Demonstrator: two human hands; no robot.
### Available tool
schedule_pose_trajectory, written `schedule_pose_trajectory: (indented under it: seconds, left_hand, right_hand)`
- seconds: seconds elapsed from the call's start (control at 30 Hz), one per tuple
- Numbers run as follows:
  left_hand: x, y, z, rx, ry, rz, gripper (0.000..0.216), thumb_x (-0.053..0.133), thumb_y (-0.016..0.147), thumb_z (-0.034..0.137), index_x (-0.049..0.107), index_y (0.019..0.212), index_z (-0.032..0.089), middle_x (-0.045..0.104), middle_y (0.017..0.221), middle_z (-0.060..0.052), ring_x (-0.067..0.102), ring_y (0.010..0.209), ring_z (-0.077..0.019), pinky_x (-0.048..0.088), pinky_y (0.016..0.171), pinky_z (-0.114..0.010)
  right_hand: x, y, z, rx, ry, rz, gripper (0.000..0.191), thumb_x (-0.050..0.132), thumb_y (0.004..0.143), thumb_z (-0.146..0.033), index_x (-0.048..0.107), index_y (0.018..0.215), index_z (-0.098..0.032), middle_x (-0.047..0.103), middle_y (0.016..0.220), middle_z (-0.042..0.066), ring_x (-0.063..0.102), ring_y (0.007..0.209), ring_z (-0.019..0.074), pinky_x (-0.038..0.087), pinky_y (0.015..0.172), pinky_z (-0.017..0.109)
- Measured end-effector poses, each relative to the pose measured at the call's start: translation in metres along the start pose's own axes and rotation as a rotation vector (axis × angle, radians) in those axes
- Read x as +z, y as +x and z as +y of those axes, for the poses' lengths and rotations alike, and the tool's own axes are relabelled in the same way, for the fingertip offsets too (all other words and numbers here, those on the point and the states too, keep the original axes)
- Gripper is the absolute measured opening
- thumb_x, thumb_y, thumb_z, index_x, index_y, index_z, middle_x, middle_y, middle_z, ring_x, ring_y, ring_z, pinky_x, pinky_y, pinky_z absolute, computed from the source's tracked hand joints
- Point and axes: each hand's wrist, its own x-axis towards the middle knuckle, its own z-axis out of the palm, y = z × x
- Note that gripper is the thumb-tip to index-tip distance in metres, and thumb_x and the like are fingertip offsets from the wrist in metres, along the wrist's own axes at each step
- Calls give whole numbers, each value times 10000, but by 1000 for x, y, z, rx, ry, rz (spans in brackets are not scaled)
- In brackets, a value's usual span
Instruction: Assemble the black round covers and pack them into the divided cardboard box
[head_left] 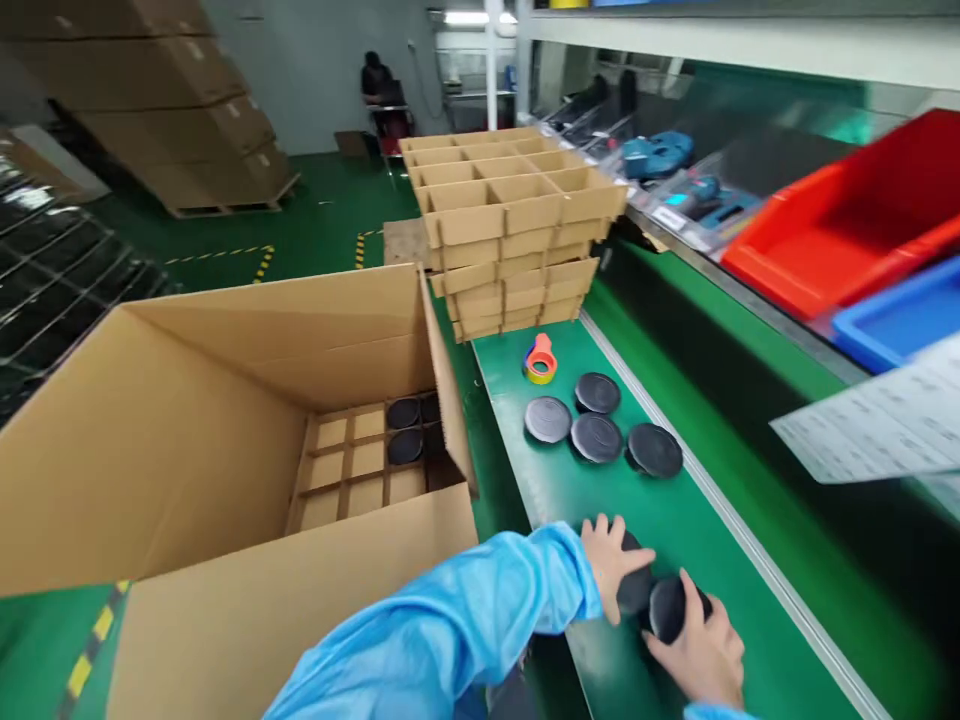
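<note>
On the green work surface (540, 480), my left hand (606, 565) reaches around a black round piece (636, 592), its fingers spread along the edge. My right hand (705, 645) grips another black round piece (666, 610), tilted on its side, with thumb and fingers on opposite edges. The two pieces are close together, and whether they touch is hard to tell. Farther up the surface lie several more dark, lid-like discs (596, 438). A roll of tape on an orange-red holder (541, 360) is beyond them.
Left of the surface stands an open carton (262, 330) with a cardboard divider and a few black pieces inside. Stacked cardboard dividers (517, 220) rise at the far end. A red bin (847, 220) and blue bin (900, 315) sit on the right shelf. A person (382, 85) is in the background.
</note>
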Motion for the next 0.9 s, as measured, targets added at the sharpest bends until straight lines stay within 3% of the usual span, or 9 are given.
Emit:
schedule_pose_trajectory:
  seconds: [0.13, 0.2, 0.27, 0.37, 0.47, 0.57, 0.67, 0.77, 0.9]
  left_hand:
    - [-43, -130, -42, 115, -351, 34, 1235, 876, 466, 601, 265, 1519, 392, 297, 1448, -119, 407, 1286, -442, 430, 1007, -565]
    - [-76, -205, -84, 161, -493, 48, 1258, 877, 419, 646, 314, 1507, 358, 368, 1380, -81, 463, 1243, -371, 432, 1042, -478]
    - [-107, -275, -142, 118, -584, 124, 1272, 891, 397, 633, 330, 1501, 344, 416, 1343, -60, 481, 1227, -330, 410, 1082, -434]
    - [-131, -353, -250, -234, -613, 404, 1136, 865, 525, 535, 316, 1502, 347, 423, 1323, -58, 467, 1255, -309, 347, 1140, -440]
    - [-122, -400, -369, -823, -480, 750, 1044, 815, 584, 404, 324, 1498, 292, 353, 1366, -104, 442, 1277, -338, 340, 1139, -462]
    - [-90, -427, -474, -1296, -333, 844, 1018, 806, 582, 398, 343, 1483, 295, 283, 1433, -142, 409, 1283, -400, 395, 1065, -496]
    - [-55, -444, -552, -1457, -295, 785, 993, 793, 619, 421, 327, 1488, 312, 280, 1443, -165, 414, 1264, -410, 416, 1008, -492]
    - [-28, -448, -603, -1464, -265, 752, 993, 798, 629, 431, 330, 1495, 301, 276, 1441, -185, 406, 1264, -422, 396, 1009, -493]
    - [-9, -434, -648, -1468, -277, 789, 1006, 805, 635, 450, 318, 1503, 306, 260, 1463, -190, 380, 1282, -426, 390, 1004, -506]
  right_hand:
    - [7, -6, -29, -80, 218, -158, 1102, 699, 494, -605, 329, 1502, -356, 557, 1263, 165, 562, 1173, 482, 452, 960, 640]
    - [4, -11, -73, -212, 367, -329, 1128, 736, 464, -584, 334, 1502, -395, 593, 1261, 145, 550, 1223, 450, 463, 998, 597]
    - [-6, -22, -139, -368, 442, -503, 1070, 746, 500, -554, 370, 1491, -406, 588, 1312, 136, 511, 1289, 413, 455, 1037, 547]
    - [-28, -43, -273, -683, 426, -668, 933, 697, 640, -498, 376, 1505, -361, 467, 1471, 115, 406, 1395, 357, 372, 1123, 508]
    - [-24, -56, -432, -935, 337, -704, 1080, 734, 637, -443, 204, 1572, -332, 289, 1577, 91, 313, 1447, 348, 327, 1152, 505]
    - [36, -52, -587, -923, 244, -514, 1140, 769, 603, -418, 196, 1576, -255, 287, 1545, 153, 327, 1408, 391, 343, 1127, 506]
    - [133, -36, -701, -811, 49, -475, 1146, 810, 576, -445, 267, 1557, -208, 322, 1505, 216, 398, 1320, 437, 395, 1037, 511]
    - [221, -21, -763, -745, -103, -465, 1152, 815, 588, -500, 254, 1561, -240, 328, 1504, 228, 434, 1266, 452, 406, 963, 520]
    - [296, -10, -799, -785, -185, -369, 1130, 798, 622, -555, 253, 1560, -237, 316, 1516, 229, 418, 1268, 447, 333, 1010, 542]
